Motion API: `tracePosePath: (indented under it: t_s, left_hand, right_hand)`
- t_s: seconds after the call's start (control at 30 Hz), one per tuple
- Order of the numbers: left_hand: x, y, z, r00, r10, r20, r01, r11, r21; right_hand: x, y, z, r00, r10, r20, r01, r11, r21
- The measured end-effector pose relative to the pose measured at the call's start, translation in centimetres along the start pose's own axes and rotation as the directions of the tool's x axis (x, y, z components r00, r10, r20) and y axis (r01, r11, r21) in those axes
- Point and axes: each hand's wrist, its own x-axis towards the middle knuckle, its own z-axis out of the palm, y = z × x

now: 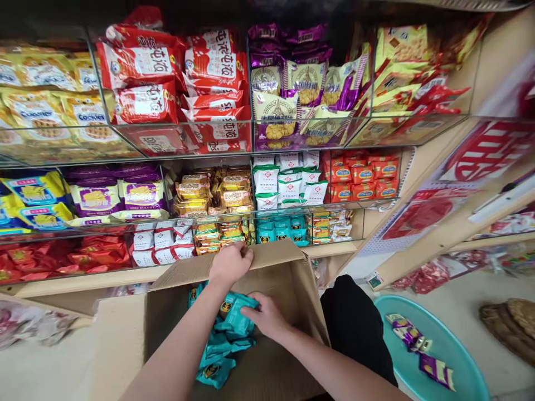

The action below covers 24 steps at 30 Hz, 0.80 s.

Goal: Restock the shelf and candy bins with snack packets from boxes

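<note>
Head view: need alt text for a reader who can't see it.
A person's right hand holds a teal packet inside an open cardboard box with more teal packets, while the left hand holds its far flap. Behind are shelves of wrapped snacks; at right, a teal basin holds purple packets.

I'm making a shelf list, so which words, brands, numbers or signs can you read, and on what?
"Cookies": yellow packet, upper left.
"SODA BISCUITS", small: purple-and-white packet.
"FRENCH BISCUIT", probably: purple-and-cream packet.
"囍", probably: red panel, right.
Chinese characters on the red-and-white packets: not surely readable.
Teal packets in the box, other packets: too small or blurred. No number is readable.
</note>
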Motion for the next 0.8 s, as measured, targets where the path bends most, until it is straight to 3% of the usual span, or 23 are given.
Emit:
tracePosePath:
  t_s: [0.1, 0.13, 0.2, 0.23, 0.3, 0.43, 0.6, 0.7, 0.8]
  left_hand:
    - [-1.4, 0.4, -0.4, 0.994, 0.034, -0.104, -0.055, 0.979, -0.198]
    - [-2.3, 0.7, -0.3, 0.983, 0.030, -0.179, -0.089, 0.939, -0.332]
    - [-4.7, 1.5, 0.1, 0.950, -0.034, -0.311, -0.172, 0.773, -0.610]
    - [-6.1, 2.0, 0.5, 0.946, -0.064, -0.318, -0.188, 0.691, -0.698]
    - [-8.6, 3.1, 1.5, 0.968, -0.078, -0.238, -0.135, 0.639, -0.757]
    - [-11.6, 5.2, 2.7, 0.983, -0.165, -0.074, 0.057, 0.668, -0.742]
    - [-12.4, 6.4, 2.1, 0.987, -0.132, -0.087, 0.023, 0.667, -0.745]
    - [-12.8, 6.7, 1.7, 0.991, -0.128, -0.047, 0.046, 0.639, -0.768]
    - [-13.2, 6.8, 1.8, 0.991, -0.120, -0.056, 0.032, 0.628, -0.778]
  right_hand:
    - [-2.9, -4.0, -2.2, 0.994, 0.055, -0.090, -0.029, 0.963, 0.267]
    - [-3.8, -5.3, -2.8, 0.989, 0.059, -0.137, -0.007, 0.935, 0.355]
    - [-5.3, -7.2, -3.6, 0.973, 0.055, -0.224, 0.065, 0.867, 0.494]
    - [-6.0, -7.9, -3.8, 0.967, 0.049, -0.249, 0.095, 0.841, 0.533]
    - [-6.9, -8.7, -3.9, 0.966, 0.033, -0.256, 0.118, 0.825, 0.552]
    - [-7.7, -9.2, -3.6, 0.978, -0.016, -0.206, 0.112, 0.880, 0.461]
    - [-7.5, -10.0, -4.6, 0.917, -0.161, -0.366, 0.215, 0.970, 0.112]
    - [-7.5, -10.3, -5.1, 0.885, -0.233, -0.403, 0.227, 0.972, -0.062]
    - [-7.7, -10.2, -5.2, 0.844, -0.287, -0.453, 0.254, 0.958, -0.135]
